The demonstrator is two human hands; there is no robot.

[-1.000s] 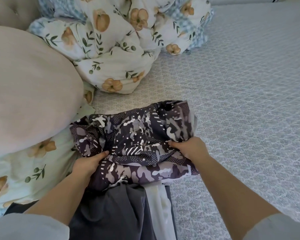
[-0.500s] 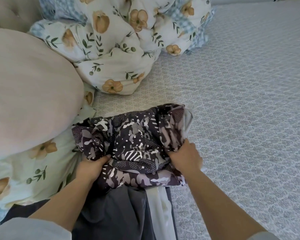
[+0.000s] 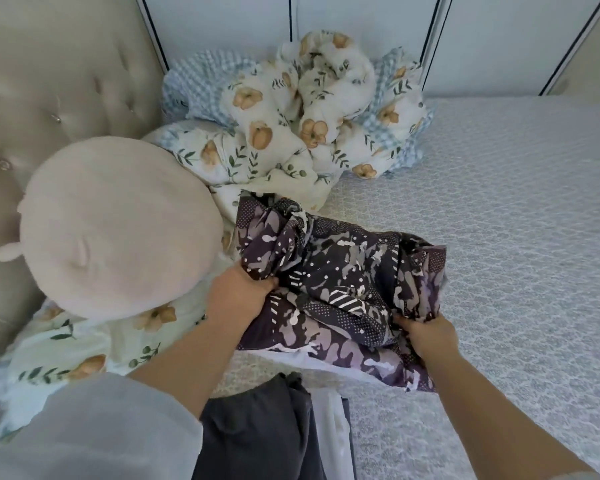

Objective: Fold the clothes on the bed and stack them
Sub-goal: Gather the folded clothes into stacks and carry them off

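A crumpled dark purple and grey camouflage-print garment (image 3: 340, 282) lies bunched on the bed in front of me. My left hand (image 3: 238, 294) grips its left side, fingers curled into the cloth. At the right edge, my right hand (image 3: 426, 336) pinches a fold. Near the bed's front edge lies a dark grey garment (image 3: 257, 434) with a white garment (image 3: 333, 424) beside it. The camouflage garment's lower edge lies just beyond these two, and a strip of bed shows between.
A round beige plush cushion (image 3: 115, 233) sits at the left against a tufted beige headboard (image 3: 56, 77). A floral and blue-checked duvet (image 3: 302, 123) is heaped at the back. The grey patterned bedspread (image 3: 516, 237) stretches to the right.
The camouflage garment has shifted away from the grey and white garments, further onto the bed. Both hands moved with it, still gripping. The view has tilted up, showing the headboard and wall.
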